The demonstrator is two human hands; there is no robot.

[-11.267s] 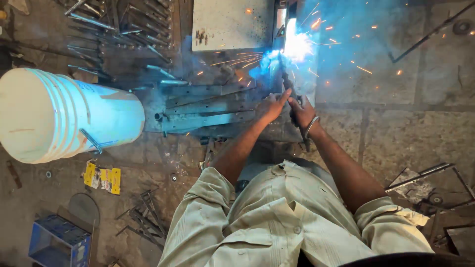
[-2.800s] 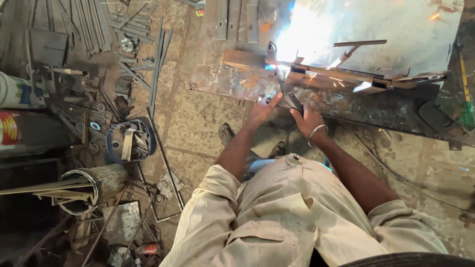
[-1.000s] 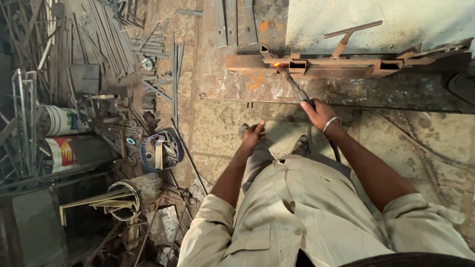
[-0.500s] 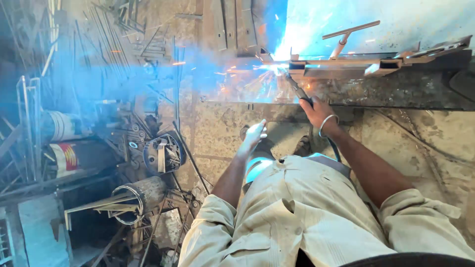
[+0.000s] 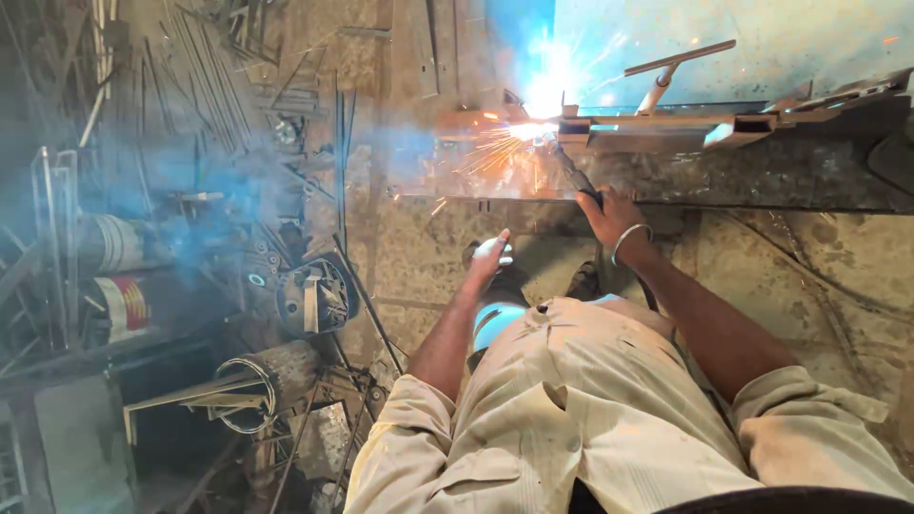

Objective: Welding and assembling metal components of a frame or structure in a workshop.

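Since the frame half a second back, almost nothing has shifted: the bright arc burns at the same spot, and the left hand (image 5: 490, 259) has lifted only a little, with blue light now shining on it. One second back there was no arc at all, so the welding has only just begun again.

Right now the right hand (image 5: 609, 211) is closed around the welding rod holder (image 5: 571, 171), and its tip touches the long metal frame (image 5: 666, 128) that lies across the floor in front of the person. White light and orange sparks (image 5: 495, 148) fly out to the left of that spot. Blue smoke drifts over the scrap metal pile (image 5: 190, 143) on the left side.

The left hand holds nothing. Its fingers are spread open and it hovers above the stone floor (image 5: 419, 247), well apart from the right hand and from the frame.

A grey tool with a round guard (image 5: 316, 297) sits on the floor near the left arm, and nobody touches it. A thin bar (image 5: 666, 71) sticks up at a slant from the frame.

My guess is that this joint is only partly welded, since the arc is still burning. How many other joints on the frame are done or left I cannot tell
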